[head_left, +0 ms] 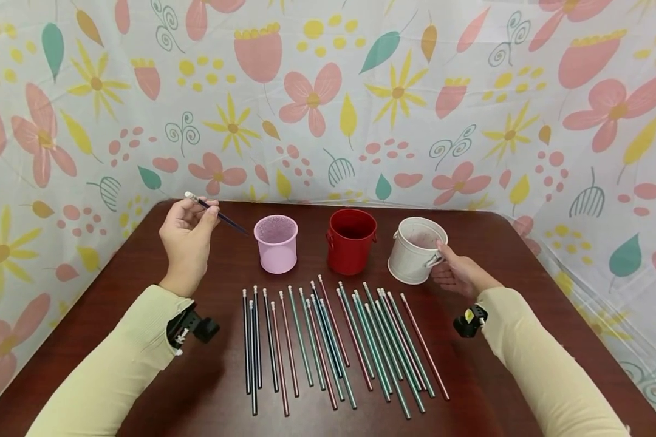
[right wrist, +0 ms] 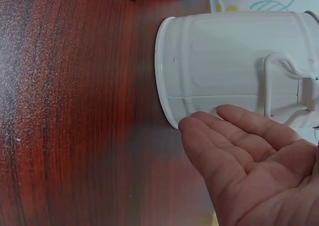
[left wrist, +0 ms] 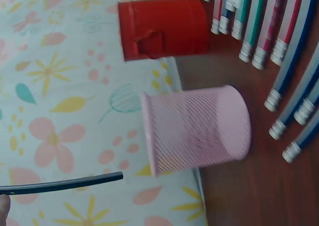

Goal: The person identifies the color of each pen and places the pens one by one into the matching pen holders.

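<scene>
My left hand (head_left: 188,243) pinches a dark blue pencil (head_left: 228,221) with a white eraser between thumb and fingers, raised left of the pink mesh cup (head_left: 277,246). The pencil's plain end points toward the cup but is apart from it. In the left wrist view only a fingertip (left wrist: 4,208) shows at the edge. My right hand (head_left: 461,273) is at the right side of the white bucket (head_left: 407,261), thumb near its rim. The right wrist view shows its fingers fairly straight along the bucket's side, by the wire handle (right wrist: 268,86); the thumb is hidden there.
A red bucket (head_left: 350,252) stands between the pink cup and the white bucket. Several blue, red and green pencils (head_left: 284,352) lie in a row on the brown table (head_left: 486,376), erasers toward the containers. A flowered cloth (head_left: 317,158) hangs behind the table.
</scene>
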Tool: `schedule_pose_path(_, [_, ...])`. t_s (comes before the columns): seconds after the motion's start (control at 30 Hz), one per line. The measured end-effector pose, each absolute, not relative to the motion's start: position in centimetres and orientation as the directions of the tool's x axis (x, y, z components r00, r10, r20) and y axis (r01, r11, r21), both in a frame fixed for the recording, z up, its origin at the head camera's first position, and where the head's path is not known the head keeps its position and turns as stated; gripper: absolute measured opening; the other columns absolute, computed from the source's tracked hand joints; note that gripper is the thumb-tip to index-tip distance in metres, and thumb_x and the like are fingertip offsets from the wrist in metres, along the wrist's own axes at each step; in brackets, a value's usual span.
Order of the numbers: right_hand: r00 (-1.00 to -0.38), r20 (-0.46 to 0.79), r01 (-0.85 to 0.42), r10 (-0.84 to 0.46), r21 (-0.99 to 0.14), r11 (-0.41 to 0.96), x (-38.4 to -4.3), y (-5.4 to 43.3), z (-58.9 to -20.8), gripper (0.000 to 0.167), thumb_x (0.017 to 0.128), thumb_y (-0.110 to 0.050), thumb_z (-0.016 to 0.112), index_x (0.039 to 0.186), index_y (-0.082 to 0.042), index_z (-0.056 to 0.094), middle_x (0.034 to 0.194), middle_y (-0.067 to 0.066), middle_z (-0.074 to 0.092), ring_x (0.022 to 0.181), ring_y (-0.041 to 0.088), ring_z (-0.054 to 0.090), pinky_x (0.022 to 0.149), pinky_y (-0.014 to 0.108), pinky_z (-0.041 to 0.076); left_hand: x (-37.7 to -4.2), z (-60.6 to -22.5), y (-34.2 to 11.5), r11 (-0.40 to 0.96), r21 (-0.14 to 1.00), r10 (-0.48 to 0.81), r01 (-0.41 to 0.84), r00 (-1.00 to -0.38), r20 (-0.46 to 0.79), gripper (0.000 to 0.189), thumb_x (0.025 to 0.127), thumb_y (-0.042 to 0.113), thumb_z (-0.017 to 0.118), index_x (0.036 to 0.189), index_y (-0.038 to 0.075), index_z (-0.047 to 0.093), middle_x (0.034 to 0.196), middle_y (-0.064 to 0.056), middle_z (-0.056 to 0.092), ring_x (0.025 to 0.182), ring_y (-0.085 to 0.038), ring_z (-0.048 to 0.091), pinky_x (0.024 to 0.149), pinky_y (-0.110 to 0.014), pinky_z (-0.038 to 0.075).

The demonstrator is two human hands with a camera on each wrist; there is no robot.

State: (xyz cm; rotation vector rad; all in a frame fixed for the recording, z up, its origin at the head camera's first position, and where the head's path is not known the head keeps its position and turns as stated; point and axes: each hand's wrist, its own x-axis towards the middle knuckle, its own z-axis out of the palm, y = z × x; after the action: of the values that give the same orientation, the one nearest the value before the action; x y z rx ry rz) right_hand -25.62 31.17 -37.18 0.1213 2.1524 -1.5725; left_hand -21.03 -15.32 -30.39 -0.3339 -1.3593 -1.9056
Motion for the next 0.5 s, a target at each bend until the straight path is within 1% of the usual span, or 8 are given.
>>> schedule_pose_path(0.03, [-0.888,-0.418,0.338,-0.192,-0.876,0.344,-25.6,31.1,-37.2,0.098,0.096,-0.063,0.017,0.136,0.026,0.02,0.142,0.041,0.025,0.134,0.048,0.027,0.109,0.053,0.028,-21.1,-30.2,-15.1,-0.167,0.696,-0.442,0.698,-0.684,0.58,0.017,0.086,-0.012,0.061,0.092,0.004,0.063,0.086,-0.003,0.066,0.076,-0.011,0.062,0.072,-0.02,0.054])
schedule_pose_path(0.13, [-0.891,-0.419,0.34,-0.178,-0.872,0.352,-25.6,31.1,-37.2,0.098,0.095,-0.063,0.017,0.136,0.025,0.022,0.142,0.04,0.029,0.133,0.047,0.03,0.108,0.052,0.03,-21.4,-29.8,-14.6,-0.229,0.699,-0.5,0.677,-0.698,0.513,0.013,0.087,-0.011,0.061,0.093,0.0,0.063,0.085,-0.007,0.066,0.075,-0.013,0.063,0.07,-0.023,0.055])
schedule_pose_path(0.27, [-0.894,-0.413,0.336,-0.174,-0.874,0.351,-25.5,31.1,-37.1,0.098,0.095,-0.064,0.018,0.136,0.025,0.022,0.142,0.04,0.029,0.133,0.047,0.03,0.107,0.052,0.031,-21.9,-29.4,-14.1,-0.29,0.697,-0.563,0.655,-0.706,0.429,0.011,0.087,-0.01,0.061,0.093,-0.001,0.061,0.084,-0.01,0.065,0.075,-0.015,0.064,0.066,-0.024,0.056])
schedule_pose_path(0.4, [-0.897,-0.413,0.339,-0.158,-0.872,0.354,-25.5,31.0,-37.2,0.098,0.094,-0.065,0.019,0.136,0.023,0.025,0.141,0.039,0.031,0.132,0.046,0.033,0.108,0.051,0.031,-22.4,-29.3,-13.8,-0.344,0.7,-0.582,0.626,-0.727,0.364,0.012,0.087,-0.01,0.061,0.091,0.002,0.061,0.082,-0.009,0.065,0.073,-0.015,0.064,0.062,-0.024,0.056])
schedule_pose_path(0.5, [-0.897,-0.415,0.34,-0.151,-0.868,0.363,-25.5,30.9,-37.1,0.098,0.094,-0.066,0.019,0.137,0.023,0.025,0.142,0.038,0.031,0.132,0.045,0.033,0.108,0.051,0.03,-22.8,-29.3,-13.8,-0.4,0.689,-0.572,0.605,-0.752,0.329,0.012,0.088,-0.009,0.06,0.091,0.002,0.062,0.084,-0.01,0.065,0.073,-0.017,0.064,0.062,-0.025,0.056])
